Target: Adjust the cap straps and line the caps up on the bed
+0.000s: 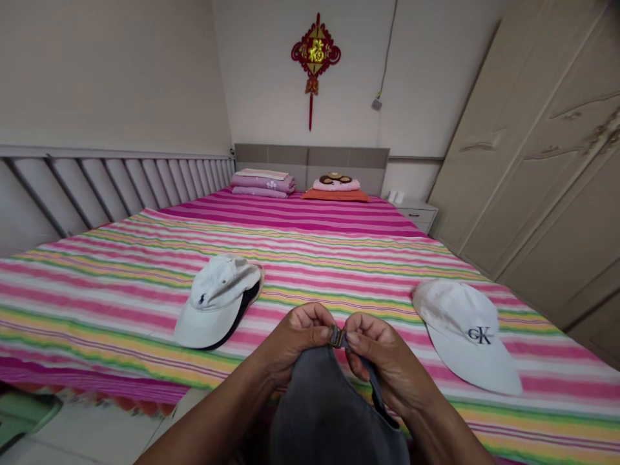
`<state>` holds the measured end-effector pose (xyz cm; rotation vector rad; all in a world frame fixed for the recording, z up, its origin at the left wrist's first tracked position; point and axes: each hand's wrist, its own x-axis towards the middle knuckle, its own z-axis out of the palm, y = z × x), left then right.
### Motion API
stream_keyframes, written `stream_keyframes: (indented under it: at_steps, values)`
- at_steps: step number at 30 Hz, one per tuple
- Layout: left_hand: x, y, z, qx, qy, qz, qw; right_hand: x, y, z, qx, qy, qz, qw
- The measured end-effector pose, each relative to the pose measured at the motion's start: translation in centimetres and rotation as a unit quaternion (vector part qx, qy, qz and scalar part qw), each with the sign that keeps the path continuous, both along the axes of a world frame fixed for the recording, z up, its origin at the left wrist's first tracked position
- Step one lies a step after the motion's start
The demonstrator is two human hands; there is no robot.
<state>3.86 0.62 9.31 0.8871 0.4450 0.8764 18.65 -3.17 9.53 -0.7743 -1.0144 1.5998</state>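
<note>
A dark grey cap [334, 413] is held up in front of me at the bottom middle, its back strap toward the bed. My left hand [303, 339] pinches the strap beside a small metal buckle [336, 336]. On the other side of the buckle, my right hand [380, 355] grips the strap's other part between thumb and fingers. To the left on the bed lies a white cap [220, 294] with a small dark emblem, a dark-edged brim showing under it. A second white cap [465, 332] with dark letters rests to the right.
The bed has a striped sheet [310, 258]. Folded purple bedding [264, 184] and a pink and orange pile [336, 187] sit by the headboard [339, 161]. A white railing [121, 187] runs along the left, a wardrobe [533, 161] along the right. A green stool [29, 413] stands lower left.
</note>
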Motion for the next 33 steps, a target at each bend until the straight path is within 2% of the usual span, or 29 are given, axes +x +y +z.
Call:
stream_keyframes:
  at_steps: [5,11,21,26,33]
  values:
    - [-0.1,0.1,-0.7,0.012,-0.014,0.001,1.000,-0.6,0.1,0.2,-0.002,0.015,-0.032,0.999]
    - [-0.4,0.4,-0.7,0.031,-0.015,0.003,0.999,-0.8,0.0,0.3,-0.007,0.022,-0.002,1.000]
    - [-0.2,0.2,-0.7,0.018,-0.020,0.005,1.000,-1.1,-0.2,0.5,-0.011,-0.013,-0.011,1.000]
    - [-0.1,0.1,-0.4,0.008,-0.003,-0.002,1.000,-1.2,-0.2,0.6,0.028,-0.028,-0.029,0.999]
    - [-0.4,0.0,-0.3,0.057,0.062,0.084,0.993,-1.0,-0.2,0.3,-0.032,0.000,-0.072,0.997]
